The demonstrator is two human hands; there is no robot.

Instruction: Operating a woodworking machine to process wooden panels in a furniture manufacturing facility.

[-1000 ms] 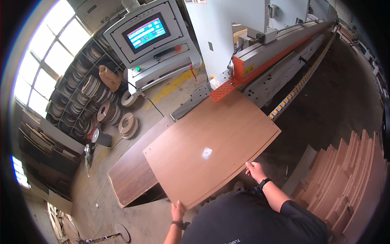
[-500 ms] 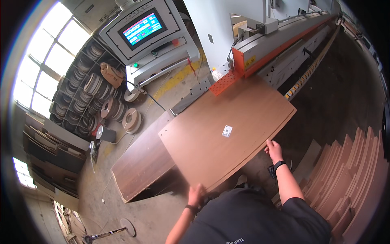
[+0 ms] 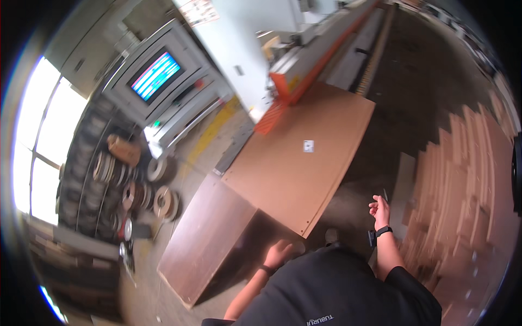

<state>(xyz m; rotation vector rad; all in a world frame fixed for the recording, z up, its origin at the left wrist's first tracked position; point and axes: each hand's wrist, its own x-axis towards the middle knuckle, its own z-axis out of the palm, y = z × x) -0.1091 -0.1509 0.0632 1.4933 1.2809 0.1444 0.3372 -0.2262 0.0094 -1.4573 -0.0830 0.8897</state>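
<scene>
A flat brown wood panel (image 3: 293,176) with a small white label (image 3: 309,146) lies with its far end by the orange guard (image 3: 272,118) of a long machine (image 3: 315,49). Small holes show at its near corner. Short of that corner hovers my left hand (image 3: 279,253), slightly blurred, fingers loosely stretched and apart from the board. My right hand (image 3: 379,212) is raised off the panel's right edge, fingers part-curled and spread, with nothing clearly in it. A thin dark tip shows just above it; I cannot tell what that is.
A darker brown panel surface (image 3: 209,239) stands at left, below the board. Stacked brown panels (image 3: 457,206) fill the right side. Beyond are a control cabinet with a lit screen (image 3: 156,75), rolls of edge banding (image 3: 165,202) and a rack of more rolls (image 3: 81,163).
Both hands have come off the panel: the right moved out to the right, the left is clear of the near corner. The panel has turned relative to my view, which has also shifted.
</scene>
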